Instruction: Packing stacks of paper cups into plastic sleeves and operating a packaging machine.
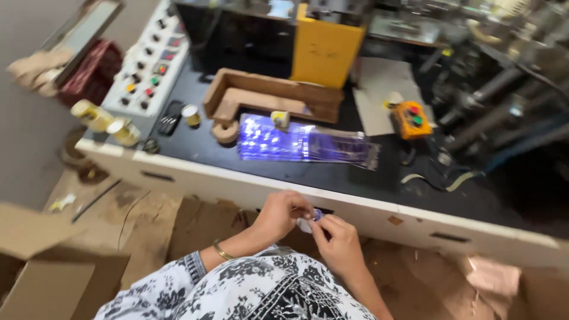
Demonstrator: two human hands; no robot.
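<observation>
Hands met just below the white table edge [379, 208], left hand [278, 216] and right hand [336, 242] together pinching a small purple-and-white piece [309, 220], with the purple shiny sheets [302, 143] lying above on the black top.

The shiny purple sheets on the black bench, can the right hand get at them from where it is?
Probably yes. The purple sheets lie flat beyond the white bench edge, nothing between them and the right hand. But both hands pinch a small piece, so it isn't free.
</observation>
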